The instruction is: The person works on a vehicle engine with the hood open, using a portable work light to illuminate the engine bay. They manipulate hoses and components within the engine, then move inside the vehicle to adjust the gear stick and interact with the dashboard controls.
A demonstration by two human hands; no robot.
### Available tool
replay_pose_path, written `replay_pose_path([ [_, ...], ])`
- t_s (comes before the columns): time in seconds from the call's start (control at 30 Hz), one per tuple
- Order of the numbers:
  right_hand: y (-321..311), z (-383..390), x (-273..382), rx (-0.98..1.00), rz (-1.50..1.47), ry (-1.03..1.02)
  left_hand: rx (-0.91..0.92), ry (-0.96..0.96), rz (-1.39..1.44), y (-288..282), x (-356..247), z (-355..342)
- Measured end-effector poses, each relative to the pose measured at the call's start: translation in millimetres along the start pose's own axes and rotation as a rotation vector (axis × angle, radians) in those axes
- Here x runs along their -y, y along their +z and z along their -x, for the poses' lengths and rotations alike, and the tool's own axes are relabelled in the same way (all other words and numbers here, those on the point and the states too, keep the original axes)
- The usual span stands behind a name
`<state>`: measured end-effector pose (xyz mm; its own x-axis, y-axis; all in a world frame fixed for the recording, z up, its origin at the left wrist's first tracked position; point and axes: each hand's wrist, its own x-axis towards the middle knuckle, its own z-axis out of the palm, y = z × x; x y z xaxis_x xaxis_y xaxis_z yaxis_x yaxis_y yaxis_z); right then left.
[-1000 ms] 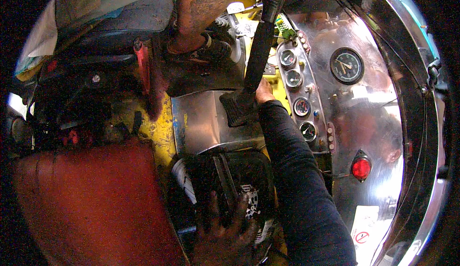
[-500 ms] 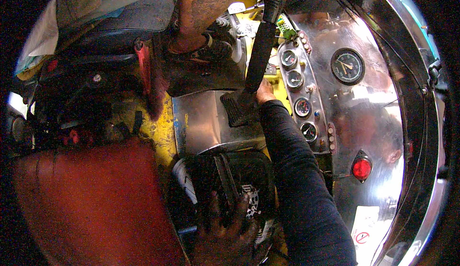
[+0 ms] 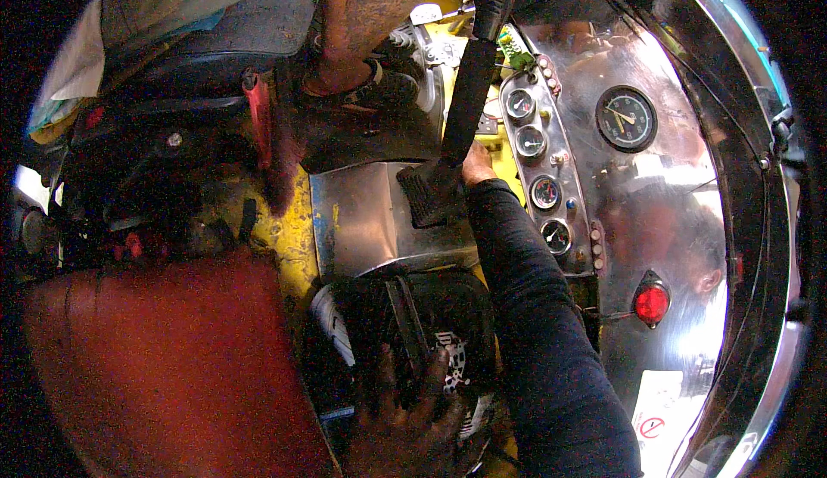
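Observation:
My left hand rests in shadow at the lower middle. Its fingers are spread over a black bag with a light checkered print. My right arm, in a black sleeve, reaches forward to the base of a tall black lever or column. There my right hand sits low against the yellow metal, just right of the column. The column hides its fingers, so what they touch cannot be made out. A dark ribbed piece lies at the column's foot, over a bare metal cover.
Right of my arm, a gauge panel, a larger dial and a red lamp sit on the shiny metal dashboard. A red seat fills the lower left. Another person's tattooed leg stands at the top.

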<state>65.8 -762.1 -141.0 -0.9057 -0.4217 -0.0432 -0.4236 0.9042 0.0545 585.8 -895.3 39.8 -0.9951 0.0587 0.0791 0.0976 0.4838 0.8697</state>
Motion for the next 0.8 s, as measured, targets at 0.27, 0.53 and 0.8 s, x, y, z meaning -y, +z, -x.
replay_pose_path([
  [0.27, 9.2, -7.3, -8.2, -0.021, -0.077, 0.016, 0.042, -0.021, 0.024, -0.9, 0.9, -1.0],
  [0.53, 7.6, -4.3, 1.1, 0.016, 0.099, 0.009, 0.044, -0.027, 0.024, -7.0, 0.7, -3.7],
  [0.8, 3.0, 4.6, 9.4, -0.024, 0.074, 0.029, 0.039, -0.034, -0.053, -7.6, 0.8, -1.1],
])
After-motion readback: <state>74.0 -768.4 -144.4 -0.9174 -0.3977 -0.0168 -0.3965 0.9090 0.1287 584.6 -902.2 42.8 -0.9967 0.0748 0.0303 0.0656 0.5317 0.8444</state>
